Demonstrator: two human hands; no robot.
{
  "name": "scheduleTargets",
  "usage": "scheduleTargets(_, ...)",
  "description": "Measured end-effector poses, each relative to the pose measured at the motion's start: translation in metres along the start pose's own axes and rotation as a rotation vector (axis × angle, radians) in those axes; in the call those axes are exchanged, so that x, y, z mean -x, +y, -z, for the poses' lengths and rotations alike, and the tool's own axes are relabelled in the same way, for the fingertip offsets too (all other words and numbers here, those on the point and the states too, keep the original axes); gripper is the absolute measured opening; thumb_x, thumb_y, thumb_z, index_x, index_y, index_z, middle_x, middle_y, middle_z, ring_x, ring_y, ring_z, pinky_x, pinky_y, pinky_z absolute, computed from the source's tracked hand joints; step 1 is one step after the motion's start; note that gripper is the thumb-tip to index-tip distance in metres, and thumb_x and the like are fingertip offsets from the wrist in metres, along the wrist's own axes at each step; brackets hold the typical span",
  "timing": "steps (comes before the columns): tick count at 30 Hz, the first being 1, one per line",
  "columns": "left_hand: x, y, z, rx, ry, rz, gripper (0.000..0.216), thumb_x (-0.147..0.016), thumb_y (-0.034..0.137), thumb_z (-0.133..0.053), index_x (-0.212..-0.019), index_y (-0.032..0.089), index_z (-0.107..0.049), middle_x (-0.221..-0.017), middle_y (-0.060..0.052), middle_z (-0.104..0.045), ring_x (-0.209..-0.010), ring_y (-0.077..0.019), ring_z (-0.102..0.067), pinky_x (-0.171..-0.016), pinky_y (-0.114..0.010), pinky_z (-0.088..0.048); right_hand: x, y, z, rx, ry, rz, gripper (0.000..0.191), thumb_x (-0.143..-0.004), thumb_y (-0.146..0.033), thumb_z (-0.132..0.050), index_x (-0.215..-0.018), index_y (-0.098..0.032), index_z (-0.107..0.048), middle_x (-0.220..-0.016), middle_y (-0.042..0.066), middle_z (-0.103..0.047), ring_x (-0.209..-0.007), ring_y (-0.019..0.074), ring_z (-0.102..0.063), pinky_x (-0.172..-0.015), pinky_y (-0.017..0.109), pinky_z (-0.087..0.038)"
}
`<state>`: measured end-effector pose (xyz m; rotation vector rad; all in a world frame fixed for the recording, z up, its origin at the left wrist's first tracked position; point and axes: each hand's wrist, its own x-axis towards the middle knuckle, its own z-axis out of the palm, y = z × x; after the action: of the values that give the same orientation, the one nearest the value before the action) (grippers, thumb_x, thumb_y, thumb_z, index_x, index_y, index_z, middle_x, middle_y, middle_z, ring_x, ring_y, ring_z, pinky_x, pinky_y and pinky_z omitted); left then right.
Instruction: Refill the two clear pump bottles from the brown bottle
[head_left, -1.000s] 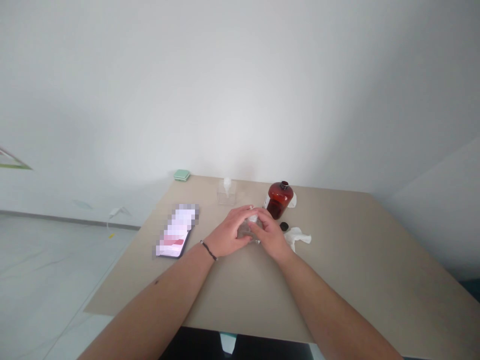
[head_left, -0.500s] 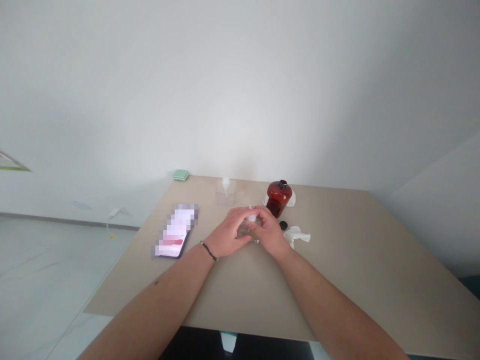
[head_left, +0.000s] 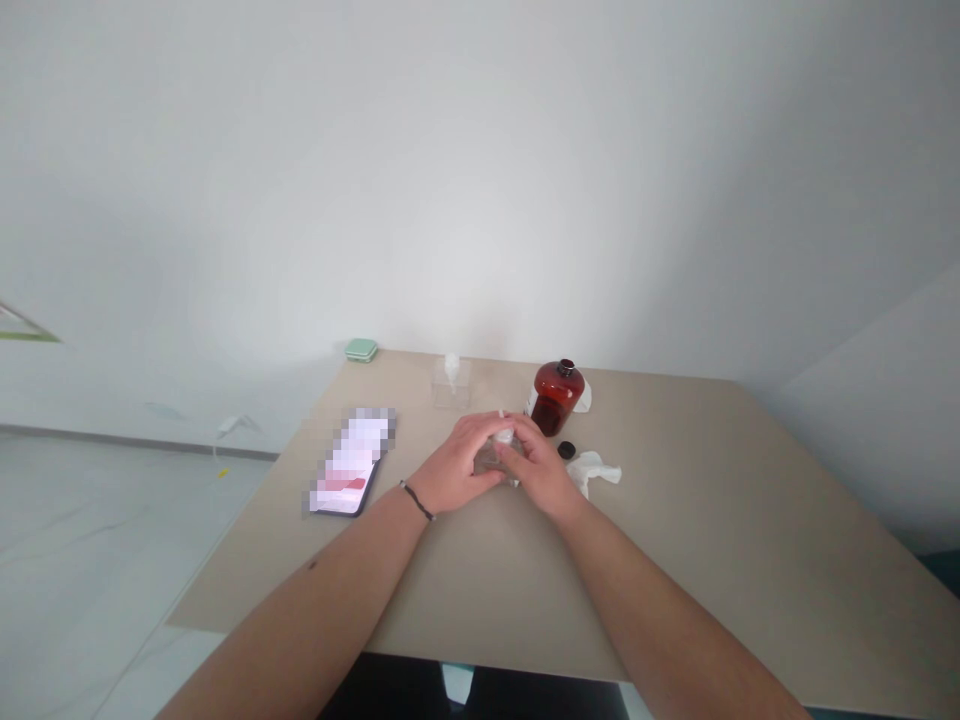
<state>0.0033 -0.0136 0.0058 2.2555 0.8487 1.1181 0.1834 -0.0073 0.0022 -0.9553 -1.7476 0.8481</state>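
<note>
Both my hands meet at the middle of the beige table (head_left: 675, 560). My left hand (head_left: 457, 465) is wrapped round a small clear bottle (head_left: 491, 458) that stands on the table, mostly hidden by my fingers. My right hand (head_left: 536, 465) is closed over the bottle's white top (head_left: 505, 436). A thin dark band sits on my left wrist.
Behind my hands stand an open amber bottle (head_left: 556, 397) and a second clear bottle with a white pump (head_left: 452, 381). A black cap (head_left: 566, 450) and a crumpled tissue (head_left: 596, 468) lie to the right. A phone (head_left: 350, 460) lies to the left, a green case (head_left: 361, 349) at the far corner.
</note>
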Motion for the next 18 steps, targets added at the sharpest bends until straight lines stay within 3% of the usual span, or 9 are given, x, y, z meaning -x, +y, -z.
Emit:
scheduleTargets(9, -0.0004, 0.0025, 0.0007, 0.001, -0.023, 0.024, 0.071, -0.08, 0.013, -0.072, -0.143, 0.027, -0.043, -0.145, -0.015, -0.052, -0.138, -0.032, -0.045, -0.116, -0.058, -0.036, -0.0049, -0.0032, 0.0039, 0.052, 0.022, 0.0, 0.024, -0.086, -0.034, -0.066, -0.107, -0.024, -0.07, -0.116, 0.009, -0.068, -0.112, 0.0256, -0.063, -0.104, 0.045, -0.046)
scheduleTargets(18, -0.0008, 0.0035, -0.0016, -0.019, -0.016, 0.02, 0.07, -0.082, 0.014, -0.072, -0.143, 0.028, -0.043, -0.146, -0.013, -0.052, -0.138, -0.0303, -0.046, -0.117, -0.056, -0.036, -0.0021, -0.0053, -0.004, 0.116, 0.13, -0.027, 0.021, -0.083, -0.034, -0.069, -0.1, -0.024, -0.072, -0.12, 0.01, -0.068, -0.118, 0.0272, -0.061, -0.108, 0.048, -0.043)
